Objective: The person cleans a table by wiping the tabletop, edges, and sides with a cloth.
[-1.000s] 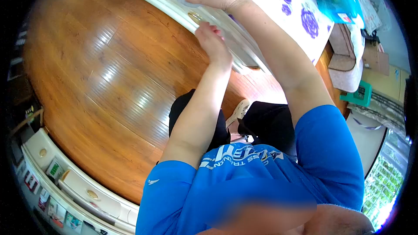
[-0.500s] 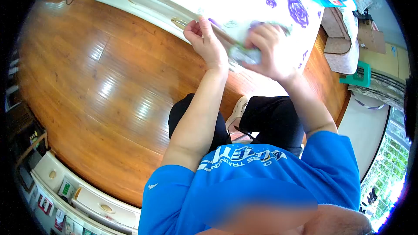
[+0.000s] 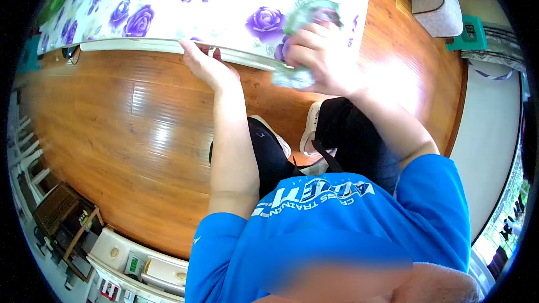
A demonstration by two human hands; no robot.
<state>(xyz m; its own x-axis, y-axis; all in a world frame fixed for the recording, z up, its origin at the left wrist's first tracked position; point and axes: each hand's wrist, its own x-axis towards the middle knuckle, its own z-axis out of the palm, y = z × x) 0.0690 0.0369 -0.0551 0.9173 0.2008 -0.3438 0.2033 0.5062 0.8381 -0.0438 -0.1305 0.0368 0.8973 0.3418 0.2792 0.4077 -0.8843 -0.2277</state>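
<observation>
A white tablecloth with purple roses [image 3: 236,0] covers the long table. My left hand [image 3: 210,68] is at its near edge, the fingers and thumb closed around the cloth's rim; the exact grip is partly hidden. To the right, my right hand [image 3: 323,59] grips a crumpled green-and-white rag [image 3: 300,17]. Part of the rag bunches out above the knuckles and another part hangs below the palm, over the table's near edge. The rag is blurred by motion.
Below the table lies a glossy wooden floor [image 3: 140,118]. A green plastic stool [image 3: 470,35] and a beige sofa [image 3: 435,5] stand at the right. A white drawer cabinet [image 3: 115,251] and a brown wicker chair [image 3: 62,213] are at the lower left.
The view has shifted, showing more of the table's left side. My left hand has moved left along the table's edge, and my right hand has moved the rag slightly over the tabletop.
</observation>
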